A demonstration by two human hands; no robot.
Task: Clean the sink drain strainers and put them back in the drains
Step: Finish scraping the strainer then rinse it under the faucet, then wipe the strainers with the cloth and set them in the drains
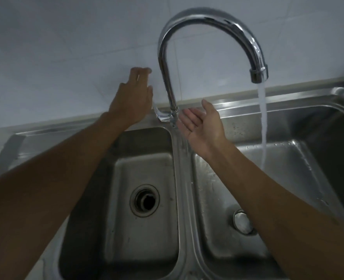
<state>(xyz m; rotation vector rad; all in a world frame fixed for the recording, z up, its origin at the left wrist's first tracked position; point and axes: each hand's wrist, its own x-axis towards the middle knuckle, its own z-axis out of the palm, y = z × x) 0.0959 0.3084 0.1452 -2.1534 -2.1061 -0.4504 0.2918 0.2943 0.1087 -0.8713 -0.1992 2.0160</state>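
A steel double sink fills the view. The left basin's drain (145, 200) is an open dark hole with no strainer in it. In the right basin a round metal strainer or stopper (242, 221) sits at the drain, partly hidden by my right forearm. My left hand (131, 100) hovers just above the faucet lever (160, 114), fingers apart, holding nothing. My right hand (202, 126) is open, palm up, just right of the faucet's base, empty. Water (263, 122) pours from the spout (258, 74) into the right basin.
The tall chrome gooseneck faucet (167, 77) rises from the divider (184, 199) between the basins. A white tiled wall (66, 47) stands right behind the sink. The sink rim (46, 136) runs along the back and left.
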